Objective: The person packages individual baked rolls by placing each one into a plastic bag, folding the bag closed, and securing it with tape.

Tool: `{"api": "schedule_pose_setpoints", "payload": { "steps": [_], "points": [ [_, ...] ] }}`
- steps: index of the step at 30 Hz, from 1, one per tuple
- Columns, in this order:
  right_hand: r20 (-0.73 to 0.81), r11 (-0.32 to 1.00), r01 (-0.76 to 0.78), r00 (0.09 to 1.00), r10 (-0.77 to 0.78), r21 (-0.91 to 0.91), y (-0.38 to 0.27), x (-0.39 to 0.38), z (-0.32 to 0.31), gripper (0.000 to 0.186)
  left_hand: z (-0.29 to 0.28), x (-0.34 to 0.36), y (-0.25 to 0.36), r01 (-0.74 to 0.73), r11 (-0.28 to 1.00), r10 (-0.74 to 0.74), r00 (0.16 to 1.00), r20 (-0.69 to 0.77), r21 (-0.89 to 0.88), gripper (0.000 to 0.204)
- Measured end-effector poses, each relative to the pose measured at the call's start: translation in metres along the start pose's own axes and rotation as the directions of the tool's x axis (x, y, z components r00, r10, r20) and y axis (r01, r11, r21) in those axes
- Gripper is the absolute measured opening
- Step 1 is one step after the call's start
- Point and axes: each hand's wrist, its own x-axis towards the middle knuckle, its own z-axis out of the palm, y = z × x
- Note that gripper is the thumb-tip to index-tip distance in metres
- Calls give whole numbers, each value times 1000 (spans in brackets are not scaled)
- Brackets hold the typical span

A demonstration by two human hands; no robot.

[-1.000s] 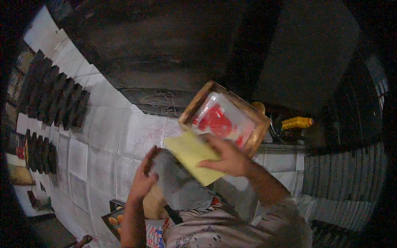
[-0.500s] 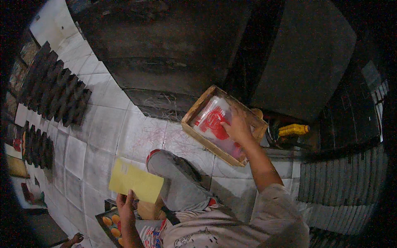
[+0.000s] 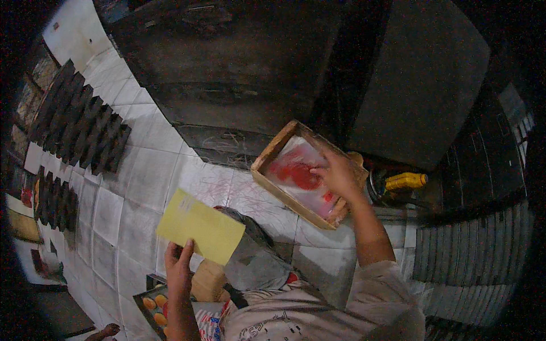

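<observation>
My left hand [image 3: 180,258] pinches a yellow paper sheet [image 3: 202,224] by its lower edge, above my grey-clad leg [image 3: 256,261]. Inside a shallow wooden box [image 3: 293,207] lie clear plastic bags or sheets [image 3: 298,173] printed in red, somewhat blurred. My right hand [image 3: 335,176] reaches into that box from the lower right, fingers apart on the plastic near its right side.
Dark cabinets [image 3: 239,62] fill the back, beside a yellow plastic bottle [image 3: 405,181]. Dark slatted racks [image 3: 79,131] stand left on white tiles [image 3: 102,210]. A tray of round orange items [image 3: 142,307] is at lower left, with another person's hand [image 3: 108,331] beyond. Grey corrugated panels [image 3: 466,238] are right.
The yellow sheet passed from my right hand to my left, then rose slightly. My right hand moved into the wooden box onto the red-printed plastic.
</observation>
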Motion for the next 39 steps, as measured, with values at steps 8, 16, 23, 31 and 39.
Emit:
{"api": "schedule_pose_setpoints", "payload": {
  "steps": [8, 16, 23, 31, 39],
  "points": [
    [-520, 952, 95, 851, 74, 292, -67, -43, -159, 34, 108, 48, 50, -5, 996, 31, 953, 302, -87, 30],
    [-617, 670, 387, 775, 135, 633, -82, -57, -178, 43, 194, 79, 29, -288, 952, 250, 924, 291, 99, 41],
    [-91, 332, 75, 995, 34, 940, -133, -52, -79, 45, 88, 34, 40, 69, 912, 190, 802, 566, -405, 104],
    [466, 279, -392, 836, -289, 877, -236, -96, 88, 62, -31, -48, 20, 100, 946, -168, 965, -200, -309, 73],
    [221, 394, 843, 332, -917, 367, -298, -110, 120, 80, -164, -121, 5, -79, 798, 162, 983, -87, 598, 46]
  ]
}}
